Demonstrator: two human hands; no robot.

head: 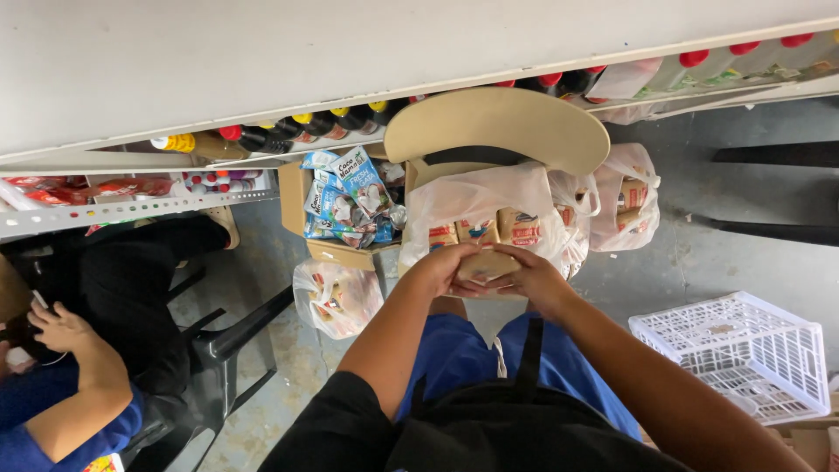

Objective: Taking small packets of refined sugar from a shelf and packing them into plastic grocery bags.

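A: I see 1 small tan packet [486, 264] pinched between both hands, just over the front edge of the beige chair [498, 131].

B: How do the hands sit?

A: Left hand [437, 269] and right hand [529, 275] both close on it, fingers curled. I judge it mid-handling, beside the clear bag of like packets [476, 205]. The next move wants a firm 2-handed hold. A white crate [743, 350] sits well apart at right.

The left hand [441, 267] and right hand [524, 273] cover most of a tan packet [486, 262]. The white crate [743, 350] is partly cut off at the right edge. Pouches inside the cardboard box [297, 197] overlap, hiding each other.
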